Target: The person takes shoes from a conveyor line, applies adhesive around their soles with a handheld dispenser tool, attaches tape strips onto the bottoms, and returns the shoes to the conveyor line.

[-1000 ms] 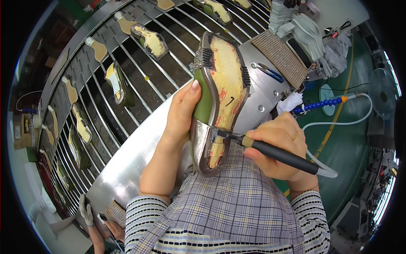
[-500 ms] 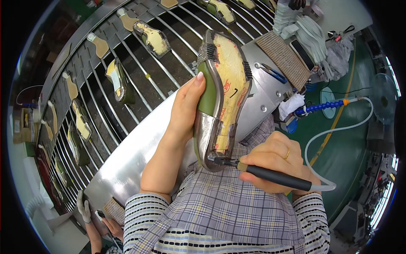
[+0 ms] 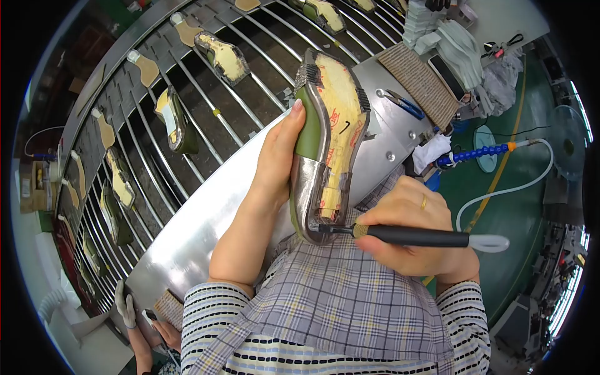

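Observation:
A green and silver shoe upper on a last point(image 3: 340, 134) is held sole-up in front of me, its yellowish insole marked with red print and a black "7". My left hand point(image 3: 281, 150) wraps round its green side, thumb lying along the edge. In my right hand point(image 3: 409, 222) is a black-handled pen-like tool point(image 3: 412, 235) with a brass collar and a pale hose at its rear end. A small dark brush-like head on this tool touches the lower end of the shoe's underside. Both hands are closed on what they hold.
Beyond the shoe runs a conveyor of metal rods point(image 3: 265, 87) carrying more shoes point(image 3: 224, 57) and tan insoles point(image 3: 144, 67). Scissors point(image 3: 405, 105), a woven mat point(image 3: 420, 84) and a phone point(image 3: 446, 78) lie at the right. A co-worker's hands point(image 3: 167, 334) show lower left.
The tool has risen slightly and its handle has turned closer to level. Its head has shifted a little over the shoe's lower end. The shoe has moved only slightly.

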Available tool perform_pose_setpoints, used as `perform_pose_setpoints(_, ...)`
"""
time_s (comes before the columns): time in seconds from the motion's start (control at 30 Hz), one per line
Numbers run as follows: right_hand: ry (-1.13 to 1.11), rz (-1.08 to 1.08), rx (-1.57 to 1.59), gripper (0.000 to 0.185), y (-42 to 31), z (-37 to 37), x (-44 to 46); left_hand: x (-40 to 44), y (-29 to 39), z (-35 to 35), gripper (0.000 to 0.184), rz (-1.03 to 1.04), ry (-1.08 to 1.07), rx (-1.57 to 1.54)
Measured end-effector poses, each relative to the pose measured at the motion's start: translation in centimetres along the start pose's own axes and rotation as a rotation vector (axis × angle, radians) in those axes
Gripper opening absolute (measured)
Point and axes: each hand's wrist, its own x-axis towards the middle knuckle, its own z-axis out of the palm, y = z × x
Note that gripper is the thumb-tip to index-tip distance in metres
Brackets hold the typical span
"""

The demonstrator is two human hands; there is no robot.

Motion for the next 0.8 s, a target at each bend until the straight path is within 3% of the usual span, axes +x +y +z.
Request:
perform_pose_setpoints(0.17, -0.206, 0.175, 0.204, 0.014, 0.1, -1.4, 2.0, 0.3, -1.2, 0.1, 0.044, -0.147, -0.026, -0.093)
perform_pose_setpoints(0.3, -0.399, 0.313, 0.291, 0.011, 0.6, -2.4, 3.6, 0.5, -2.7, 0.6, 0.05, -0.382, -0.084, -0.273)
perform_pose_setpoints(0.4, -0.403, 0.249, 0.251, 0.009, 0.5, -2.6, 4.6, 0.8, -3.6, 0.7, 0.05, -0.347, -0.147, -0.142)
perform_pose_setpoints(0.43, -0.423, 0.186, 0.201, 0.009, 0.5, -2.8, 4.9, 1.1, -4.5, 0.1, 0.049, -0.431, -0.145, -0.244)
perform_pose_setpoints(0.47, -0.518, 0.253, 0.132, 0.01, 0.1, -3.4, 5.4, 1.4, -5.0, 0.0, 0.049, -0.515, -0.134, -0.344)
perform_pose_setpoints(0.57, -0.572, 0.191, 0.064, 0.013, 0.2, -3.8, 6.1, 1.2, -5.7, 0.2, 0.049, -0.533, -0.107, -0.424)
perform_pose_setpoints(0.8, -0.347, 0.082, -0.258, 0.015, 2.0, -4.7, 5.6, 0.2, -4.5, 2.1, 0.049, -0.453, -0.063, -0.418)
